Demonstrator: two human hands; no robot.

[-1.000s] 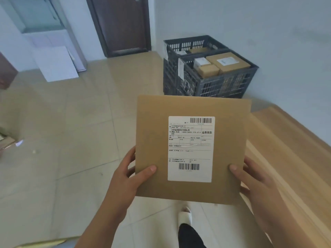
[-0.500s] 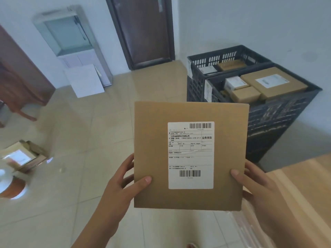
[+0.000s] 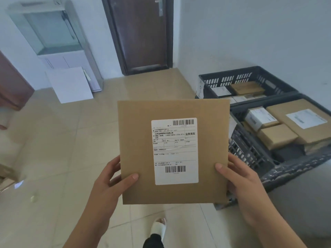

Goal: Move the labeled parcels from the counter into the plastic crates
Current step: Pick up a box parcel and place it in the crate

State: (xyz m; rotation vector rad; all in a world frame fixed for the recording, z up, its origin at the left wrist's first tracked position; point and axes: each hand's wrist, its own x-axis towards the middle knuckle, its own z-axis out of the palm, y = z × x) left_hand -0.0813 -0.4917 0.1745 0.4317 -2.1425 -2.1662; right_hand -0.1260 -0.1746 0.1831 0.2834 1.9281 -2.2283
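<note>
Flat brown cardboard parcel (image 3: 173,151) with a white shipping label fills the frame's centre, thumbs of left hand (image 3: 109,179) and right hand (image 3: 240,181) pinching its lower corners. Looks light, stiff; edge grips suit. Dark plastic crates (image 3: 250,149) sit right.

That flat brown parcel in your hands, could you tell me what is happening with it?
A person holds the flat brown parcel upright with the left hand and right hand, thumbs on its labelled face. Two dark plastic crates on the floor to the right already hold several parcels; this one is not in a crate yet.
</note>
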